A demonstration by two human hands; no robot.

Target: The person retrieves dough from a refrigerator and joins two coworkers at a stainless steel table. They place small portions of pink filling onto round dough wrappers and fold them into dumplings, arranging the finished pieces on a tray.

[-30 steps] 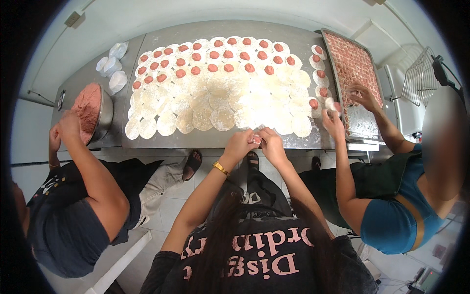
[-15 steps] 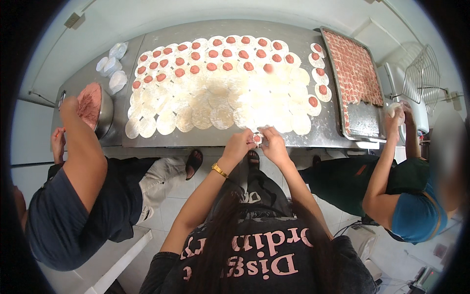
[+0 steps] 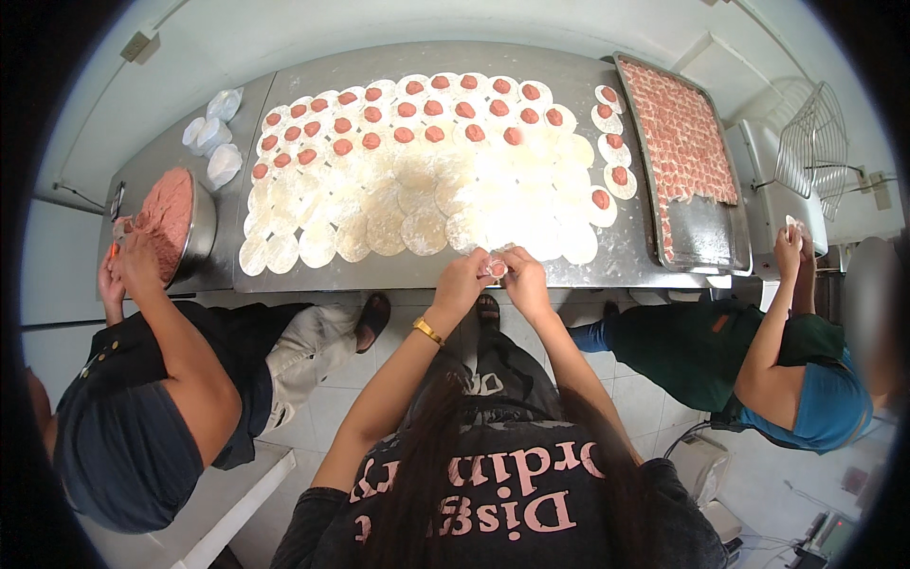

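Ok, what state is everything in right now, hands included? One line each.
Left hand, closed on the dumpling
Right hand, closed on the dumpling
Dumpling, pink showing on top
Wrappers, laid flat; far rows topped with filling, near rows plain
Bowl, heaped with filling
Tray, mostly covered with pieces
White packs, bunched together, contents unclear
Gold band, worn on the left wrist

R: wire rack (image 3: 813, 142) by wht unit (image 3: 779, 175), wall outlet (image 3: 880, 192) nr | up L: sm. wall box (image 3: 136, 45) w/ cable | btm L: wht ledge (image 3: 248, 501) | btm R: pale bin (image 3: 700, 467), sm. device (image 3: 834, 539) | below: tiled flr (image 3: 334, 410)
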